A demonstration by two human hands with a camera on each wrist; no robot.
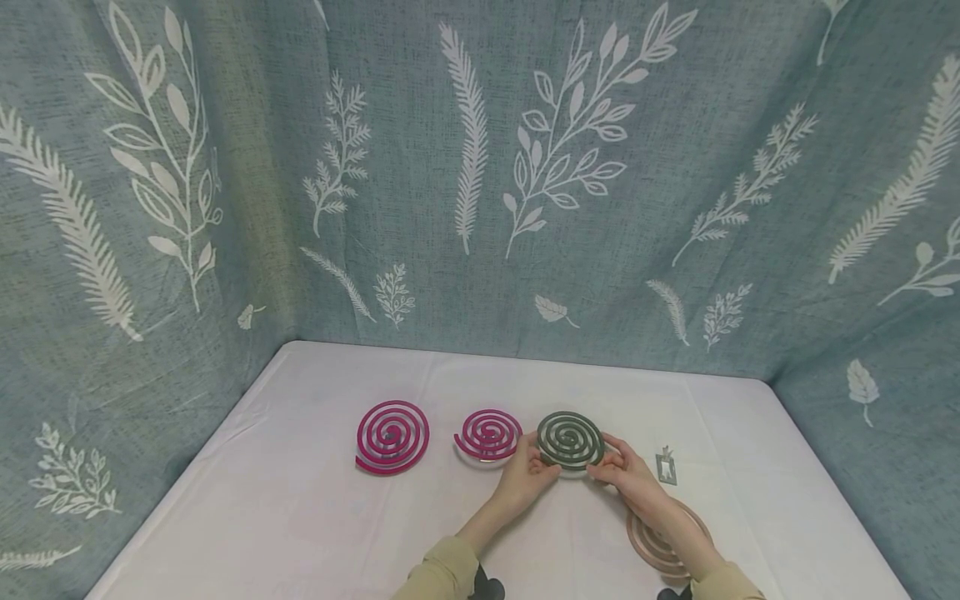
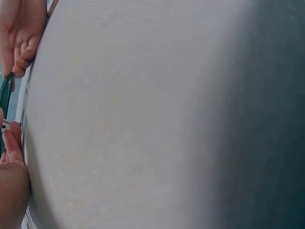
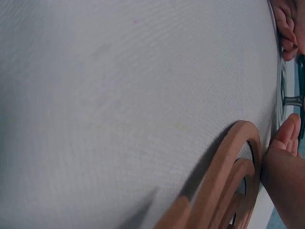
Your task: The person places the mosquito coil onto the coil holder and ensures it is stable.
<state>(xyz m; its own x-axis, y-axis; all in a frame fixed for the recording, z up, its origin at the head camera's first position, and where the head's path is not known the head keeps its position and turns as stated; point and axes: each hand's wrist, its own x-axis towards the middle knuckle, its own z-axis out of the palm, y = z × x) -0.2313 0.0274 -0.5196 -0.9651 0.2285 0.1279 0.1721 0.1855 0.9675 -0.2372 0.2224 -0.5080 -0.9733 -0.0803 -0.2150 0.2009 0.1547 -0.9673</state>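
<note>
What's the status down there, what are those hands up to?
Left hand and right hand both grip the dark green coil by its edges. Pink coil close beside it. Small metal stand lies right of it.

No readable text, label or number anywhere.

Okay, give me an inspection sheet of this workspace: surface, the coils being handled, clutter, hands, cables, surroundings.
Surface: white tablecloth, lightly creased.
Job's things: dark green coil held at both edges, over a white dish.
Clutter: large pink coil at far left; smaller pink coil on its own white dish; tan coil partly under the right forearm; small metal stand lying flat.
Hands: left hand and right hand each pinch the green coil's rim.
Cables: nothing seen.
Surroundings: blue-grey curtain with white leaf print on three sides.
</note>
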